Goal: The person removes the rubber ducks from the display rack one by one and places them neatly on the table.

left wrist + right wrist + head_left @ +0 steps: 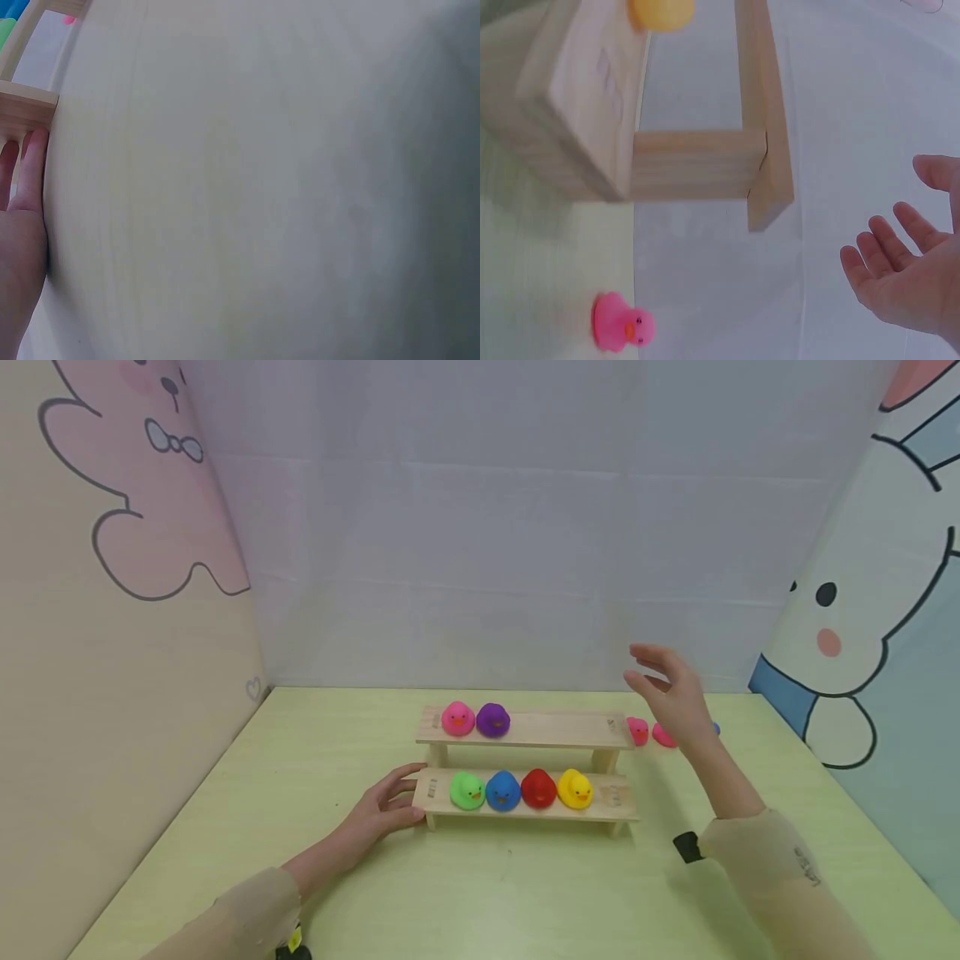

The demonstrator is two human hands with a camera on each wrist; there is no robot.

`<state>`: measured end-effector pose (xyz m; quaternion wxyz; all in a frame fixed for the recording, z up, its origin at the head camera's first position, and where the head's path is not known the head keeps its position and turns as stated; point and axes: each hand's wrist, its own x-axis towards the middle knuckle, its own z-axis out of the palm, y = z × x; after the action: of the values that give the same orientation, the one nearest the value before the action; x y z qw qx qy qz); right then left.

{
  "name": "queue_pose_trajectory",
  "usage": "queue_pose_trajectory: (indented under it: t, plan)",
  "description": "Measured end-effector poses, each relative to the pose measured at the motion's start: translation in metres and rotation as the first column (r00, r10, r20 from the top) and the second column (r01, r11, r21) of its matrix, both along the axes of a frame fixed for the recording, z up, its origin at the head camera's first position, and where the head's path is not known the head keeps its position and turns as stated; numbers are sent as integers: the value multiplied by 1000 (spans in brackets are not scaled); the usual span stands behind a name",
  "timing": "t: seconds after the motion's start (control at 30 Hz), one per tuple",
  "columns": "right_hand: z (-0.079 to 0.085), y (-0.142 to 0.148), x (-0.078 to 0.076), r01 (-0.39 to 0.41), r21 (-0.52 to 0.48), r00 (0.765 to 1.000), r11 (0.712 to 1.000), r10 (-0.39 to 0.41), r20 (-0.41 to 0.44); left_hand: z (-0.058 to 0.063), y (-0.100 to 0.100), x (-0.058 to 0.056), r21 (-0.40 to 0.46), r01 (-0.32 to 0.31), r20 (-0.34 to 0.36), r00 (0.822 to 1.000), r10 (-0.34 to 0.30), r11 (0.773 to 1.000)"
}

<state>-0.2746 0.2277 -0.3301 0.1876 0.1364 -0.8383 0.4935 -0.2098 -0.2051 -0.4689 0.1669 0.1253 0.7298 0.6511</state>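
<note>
A two-step wooden display rack point(570, 729) stands on the table. On its upper step sit a pink duck point(458, 719) and a purple duck point(493, 720). The lower step bears a green duck point(468, 791), a blue duck point(503, 791), a red duck point(538, 788) and a yellow duck point(575, 789). My left hand point(386, 806) rests against the left end of the lower step, its fingers fairly straight in the left wrist view. Raised above the rack's right side, my right hand point(675, 697) holds nothing, fingers loosely bent and apart from the thumb.
Right of the rack, on the table, are a pink toy point(638, 731), another pink toy point(664, 736) and a small blue thing point(716, 728), partly hidden by my right hand and wrist. A white curtain point(450, 543) hangs behind, with printed panels at both sides.
</note>
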Motion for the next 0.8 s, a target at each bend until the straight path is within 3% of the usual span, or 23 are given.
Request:
queue_pose_trajectory:
  t: [0.13, 0.3, 0.8]
  plan:
    - [-1, -25, 6, -68, -98, 998, 993, 67, -16, -1, 0, 0, -5, -5, 3, 1000, 5, 1000]
    - [-4, -50, 11, -125, -164, 991, 979, 131, 24, 0, 0, 0, -19, -10, 7, 1000, 10, 1000]
    - [-14, -98, 21, -194, -210, 971, 958, 218, 98, 3, 1, 2, -11, -13, 12, 1000, 13, 1000]
